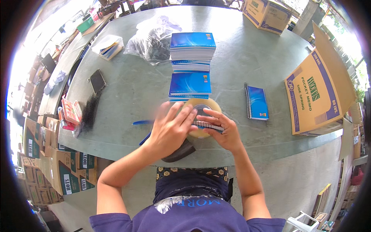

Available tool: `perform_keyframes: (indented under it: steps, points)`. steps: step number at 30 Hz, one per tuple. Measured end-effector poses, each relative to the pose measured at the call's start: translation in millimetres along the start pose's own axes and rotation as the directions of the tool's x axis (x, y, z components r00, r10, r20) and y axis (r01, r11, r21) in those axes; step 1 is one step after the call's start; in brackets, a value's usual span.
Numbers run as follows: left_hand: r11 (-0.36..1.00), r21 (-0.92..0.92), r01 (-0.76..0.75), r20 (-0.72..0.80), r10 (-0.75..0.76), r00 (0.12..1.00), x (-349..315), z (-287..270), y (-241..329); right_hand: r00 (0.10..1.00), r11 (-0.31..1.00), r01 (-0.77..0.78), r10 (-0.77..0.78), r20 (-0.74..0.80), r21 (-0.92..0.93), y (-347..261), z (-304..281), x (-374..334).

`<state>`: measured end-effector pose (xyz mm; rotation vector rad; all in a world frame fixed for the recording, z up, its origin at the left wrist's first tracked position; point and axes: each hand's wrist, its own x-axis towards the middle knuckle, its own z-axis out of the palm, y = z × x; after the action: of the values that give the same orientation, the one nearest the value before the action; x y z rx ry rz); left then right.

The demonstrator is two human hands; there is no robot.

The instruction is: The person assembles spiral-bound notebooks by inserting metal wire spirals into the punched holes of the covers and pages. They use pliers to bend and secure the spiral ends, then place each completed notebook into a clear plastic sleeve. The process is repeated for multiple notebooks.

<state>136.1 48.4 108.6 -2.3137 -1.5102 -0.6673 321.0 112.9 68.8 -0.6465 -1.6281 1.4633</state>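
Note:
In front of me, above the near part of the table, my right hand (pixel 226 131) grips a small notebook (pixel 208 125) edge-up between thumb and fingers, its bound edge showing. Over the notebook's left end lies my left hand (pixel 170 127), fingers stretched out and partly blurred; its thumb is hidden. A wide roll of clear tape (pixel 210 103) is just behind and beneath both hands. Beyond it stands a stack of blue-covered notebooks (pixel 189 83), with a taller stack (pixel 192 40) farther back. One blue spiral notebook (pixel 257 102) lies to the right.
An open cardboard box (pixel 315 96) stands at the right, another carton (pixel 266 17) far right. At the left are black spiral coils (pixel 91 114), a phone (pixel 97 80), red packets (pixel 70 112), a container (pixel 108 46) and a plastic bag (pixel 150 42). A dark object (pixel 179 153) sits near the front edge.

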Motion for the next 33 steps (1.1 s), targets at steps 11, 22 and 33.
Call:
perform_keyframes:
  steps: [11,22,33]
  points:
    - [0.989,-0.145,-0.031,0.154,0.053,0.987,12,11,-1,0.995,0.989,0.004,-0.02,-0.103,-0.151,8,-9,-18]
    - [0.973,-0.232,-0.021,0.105,0.046,0.993,20,14,3,0.998,0.96,0.013,-0.03,-0.056,-0.281,11,-16,-26]
    - [0.954,-0.3,-0.026,0.216,0.095,0.972,24,17,0,0.962,0.7,0.045,-0.223,-0.159,-0.712,-10,-21,-28]
